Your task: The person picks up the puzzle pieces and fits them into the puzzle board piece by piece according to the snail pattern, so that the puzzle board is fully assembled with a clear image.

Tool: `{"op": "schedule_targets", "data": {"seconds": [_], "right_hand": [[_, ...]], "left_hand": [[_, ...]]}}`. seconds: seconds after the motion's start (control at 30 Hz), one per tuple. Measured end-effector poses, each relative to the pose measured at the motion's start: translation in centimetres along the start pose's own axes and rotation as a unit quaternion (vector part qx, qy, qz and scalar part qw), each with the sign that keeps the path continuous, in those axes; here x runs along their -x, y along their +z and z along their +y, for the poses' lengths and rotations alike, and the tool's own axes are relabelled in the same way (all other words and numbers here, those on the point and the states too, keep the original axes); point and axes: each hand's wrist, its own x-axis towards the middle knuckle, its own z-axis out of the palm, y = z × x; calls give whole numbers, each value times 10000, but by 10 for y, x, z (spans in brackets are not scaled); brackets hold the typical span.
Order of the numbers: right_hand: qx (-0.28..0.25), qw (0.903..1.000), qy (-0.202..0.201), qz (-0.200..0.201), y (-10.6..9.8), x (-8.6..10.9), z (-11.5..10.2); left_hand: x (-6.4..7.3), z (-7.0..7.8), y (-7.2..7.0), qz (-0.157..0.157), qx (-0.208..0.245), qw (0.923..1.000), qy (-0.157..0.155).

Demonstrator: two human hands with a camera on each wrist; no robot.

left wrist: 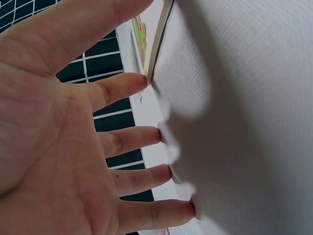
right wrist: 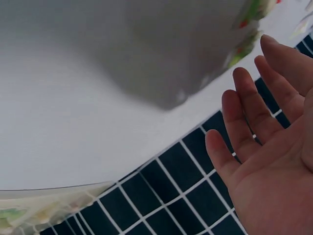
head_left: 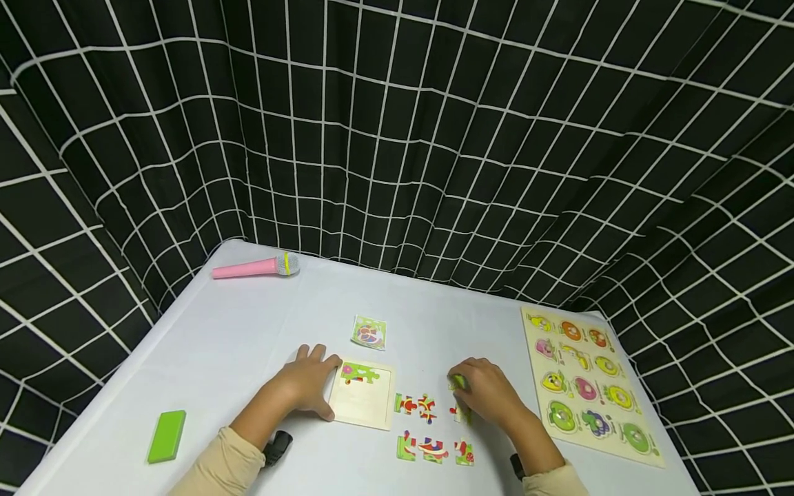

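A square, pale wooden tray (head_left: 361, 406) is touched on its left side by the left hand (head_left: 308, 382), fingers spread wide apart. Multicoloured jigsaw pieces (head_left: 433, 450) are laid out just right of it. A green jigsaw piece (head_left: 457, 380) is kinda half-covered by the right hand (head_left: 488, 391); whether it's pinched can't be told.

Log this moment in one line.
Left fingers: touching puzzle tray | Right fingers: at green puzzle piece, grip unclear | Tray: partly filled

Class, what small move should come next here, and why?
Probably the right hand should bring the green puzzle piece at its fingers to the tray, whose lower part is bare; the left hand touches its edge.
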Motion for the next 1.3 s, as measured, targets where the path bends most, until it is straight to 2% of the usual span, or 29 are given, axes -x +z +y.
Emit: {"op": "schedule_targets", "data": {"seconds": [0.27, 0.53, 0.87, 1.03, 1.3], "right_hand": [[-128, 9997, 151, -106, 4, 4, 6], [-165, 9997, 163, 2, 6, 4, 10], [-138, 9996, -113, 238, 9, 3, 13], [-17, 9991, -252, 326, 5, -1, 5], [100, 9971, -710, 274, 0, -14, -25]], "left_hand": [[-1, 0, 1, -30, 4, 10000, -24], [-1, 0, -1, -19, 0, 10000, -36], [3, 1, -6, 3, 31, 10000, -69], [3, 0, -5, -34, 49, 10000, -53], [1, 1, 0, -29, 49, 10000, -47]]}}
